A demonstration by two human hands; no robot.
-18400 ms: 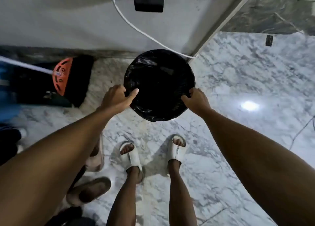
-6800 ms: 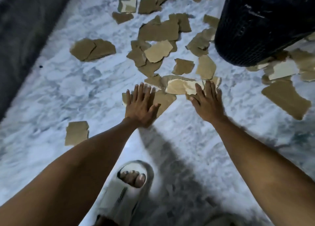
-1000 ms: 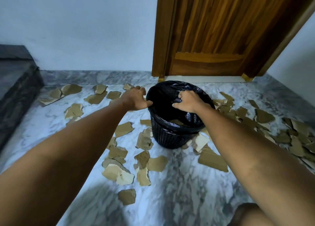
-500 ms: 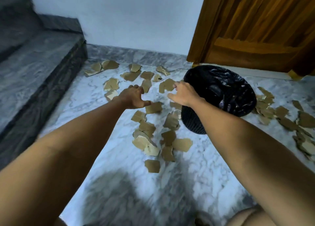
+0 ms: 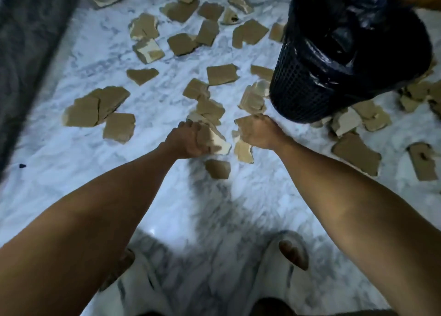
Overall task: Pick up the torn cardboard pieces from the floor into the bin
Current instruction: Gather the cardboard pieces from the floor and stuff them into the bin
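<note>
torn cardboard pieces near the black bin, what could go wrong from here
1. The left hand grips a pale-edged torn cardboard piece by one side only; it may slip on the way up.
2. The right hand reaches down right beside the black mesh bin lined with a black bag; lifting could knock it.
3. Loose brown scraps lie on glossy white marble floor near the white slide sandals: a possible slip.

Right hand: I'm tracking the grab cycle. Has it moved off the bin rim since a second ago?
Yes. The right hand has left the bin rim and gone down to the floor, onto cardboard pieces beside the bin's base.
</note>
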